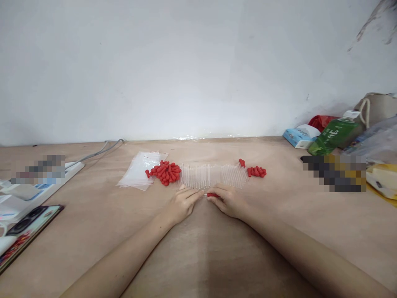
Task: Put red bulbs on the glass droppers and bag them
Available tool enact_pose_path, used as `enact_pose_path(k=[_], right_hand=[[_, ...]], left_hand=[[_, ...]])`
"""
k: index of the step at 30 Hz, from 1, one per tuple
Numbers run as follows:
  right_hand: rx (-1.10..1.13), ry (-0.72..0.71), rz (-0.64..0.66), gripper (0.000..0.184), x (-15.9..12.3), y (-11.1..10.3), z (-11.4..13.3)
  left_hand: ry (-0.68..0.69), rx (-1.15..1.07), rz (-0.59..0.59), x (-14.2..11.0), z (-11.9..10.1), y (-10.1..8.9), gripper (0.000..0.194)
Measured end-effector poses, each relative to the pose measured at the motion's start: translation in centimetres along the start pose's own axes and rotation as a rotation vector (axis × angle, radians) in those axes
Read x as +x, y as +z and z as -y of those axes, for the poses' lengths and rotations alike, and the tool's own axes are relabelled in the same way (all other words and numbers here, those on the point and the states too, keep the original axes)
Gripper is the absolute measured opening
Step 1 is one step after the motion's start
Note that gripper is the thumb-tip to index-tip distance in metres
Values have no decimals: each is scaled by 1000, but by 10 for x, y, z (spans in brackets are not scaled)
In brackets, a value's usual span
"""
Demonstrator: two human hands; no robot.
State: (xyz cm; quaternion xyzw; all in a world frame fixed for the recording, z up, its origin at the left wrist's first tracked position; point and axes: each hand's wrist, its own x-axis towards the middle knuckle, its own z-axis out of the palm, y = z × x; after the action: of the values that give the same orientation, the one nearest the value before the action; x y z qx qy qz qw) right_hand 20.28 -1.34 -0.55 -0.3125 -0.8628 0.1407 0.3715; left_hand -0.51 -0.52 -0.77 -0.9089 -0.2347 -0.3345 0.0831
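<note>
My right hand [228, 200] is closed on a red rubber dropper bulb [212, 195], its neck pointing left. Facing it, my left hand [183, 203] pinches a thin glass dropper tube [205, 194], mostly hidden by the fingers. The tube's end meets the bulb or lies right at it; I cannot tell how far in it sits. Just beyond my hands lie two groups of clear glass tubes [195, 176] side by side. A heap of red bulbs [167, 171] is at their left, and a smaller group with red bulbs [257, 171] at their right.
Clear plastic bags [139, 169] lie left of the heap. A power strip [49, 186] and a phone [31, 227] are at the far left. At the right stand a tissue pack [299, 137], a green bottle [335, 133] and several bags. A wall [198, 70] closes off the back.
</note>
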Motion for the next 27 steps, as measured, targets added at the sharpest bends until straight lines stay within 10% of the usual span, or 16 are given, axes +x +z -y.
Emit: enact_pose_path(k=[10, 15, 20, 27], right_hand=[[423, 332, -293, 26, 11, -10, -2], [511, 540, -492, 35, 26, -60, -29], [8, 766, -335, 35, 32, -106, -73], [-492, 918, -16, 29, 27, -104, -105]], left_hand=[[-153, -70, -37, 7, -3, -11, 29], [-282, -35, -80, 6, 0, -12, 29], [-263, -34, -20, 8, -1, -9, 23], [-271, -10, 6, 8, -1, -8, 20]])
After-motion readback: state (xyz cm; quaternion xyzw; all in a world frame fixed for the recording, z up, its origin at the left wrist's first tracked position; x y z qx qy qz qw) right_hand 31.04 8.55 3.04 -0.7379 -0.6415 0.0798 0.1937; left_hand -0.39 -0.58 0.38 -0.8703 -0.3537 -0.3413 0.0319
